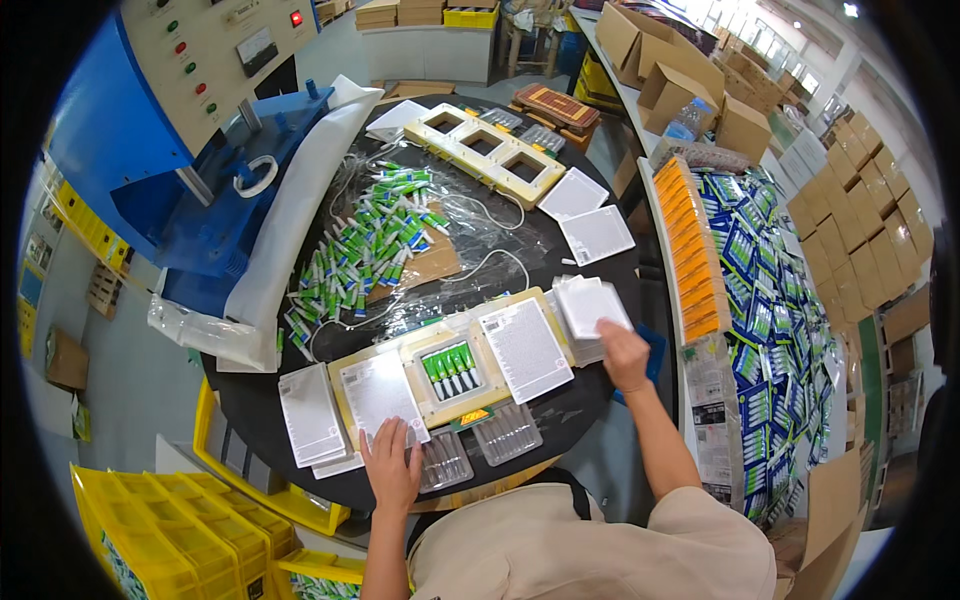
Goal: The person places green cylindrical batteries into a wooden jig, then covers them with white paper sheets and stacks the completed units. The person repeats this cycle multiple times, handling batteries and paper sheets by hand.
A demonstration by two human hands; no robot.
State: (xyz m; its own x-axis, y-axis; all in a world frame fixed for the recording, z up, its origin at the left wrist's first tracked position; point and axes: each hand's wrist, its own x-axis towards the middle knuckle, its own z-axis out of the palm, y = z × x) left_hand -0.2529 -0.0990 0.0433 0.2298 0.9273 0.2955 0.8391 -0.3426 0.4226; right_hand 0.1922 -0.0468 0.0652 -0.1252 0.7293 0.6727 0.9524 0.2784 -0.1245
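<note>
My left hand [390, 462] rests with its fingers spread on the lower edge of a white backing card [378, 385]. That card lies over one end of a long cream frame [411, 345]. In the frame's middle opening, several green tubes with dark tips [450, 370] sit side by side in a clear tray. Another white card [525, 350] covers the frame's right part. At the right, my right hand [625, 357] pinches the corner of a white card [592, 308] over a small stack. Clear blister trays [506, 434] lie in front of the frame.
Loose green and white tubes [360, 240] are heaped behind the frame. A second cream frame [485, 150] lies at the back. The blue press machine [210, 190] stands left; packed blister cards [765, 330] fill a bin at right. Yellow crates [180, 530] are stacked front left.
</note>
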